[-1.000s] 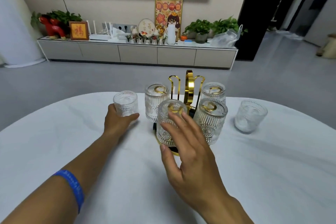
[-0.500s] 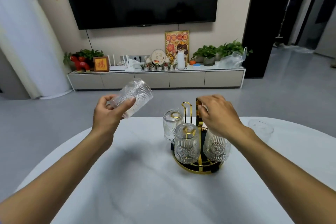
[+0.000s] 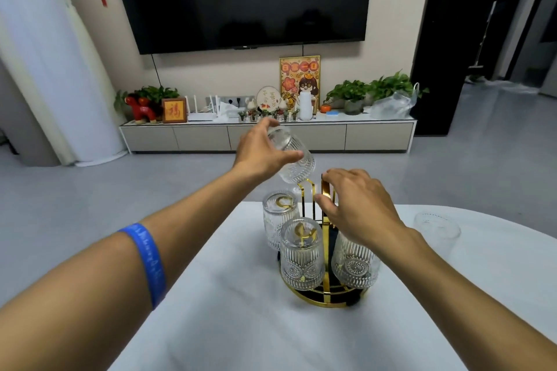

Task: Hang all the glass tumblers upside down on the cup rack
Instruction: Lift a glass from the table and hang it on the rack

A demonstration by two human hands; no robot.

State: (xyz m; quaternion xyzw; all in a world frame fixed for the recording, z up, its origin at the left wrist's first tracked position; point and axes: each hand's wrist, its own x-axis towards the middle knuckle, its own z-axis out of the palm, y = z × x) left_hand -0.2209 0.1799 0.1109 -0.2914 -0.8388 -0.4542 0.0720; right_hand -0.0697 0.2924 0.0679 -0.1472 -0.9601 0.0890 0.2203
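Ribbed glass tumbler (image 3: 294, 159) tilted mouth-down just above the gold cup rack (image 3: 319, 250), left hand (image 3: 260, 153) wrapped around it, right hand (image 3: 355, 208) loosely curled on the rack's top handle, three tumblers hung inverted, one tumbler (image 3: 437, 227) on the white table (image 3: 241, 325) right of the rack.

Around the gold cup rack (image 3: 324, 295), the near and left stretches of white table (image 3: 241, 325) lie bare, open for a hand to pass. Three hung tumblers crowd its front and left, the right hand (image 3: 358, 208) covers its top, and the left hand's tilted tumbler (image 3: 294, 161) hovers just above its rear hooks. One upright tumbler (image 3: 437, 227) stands well right of the rack.
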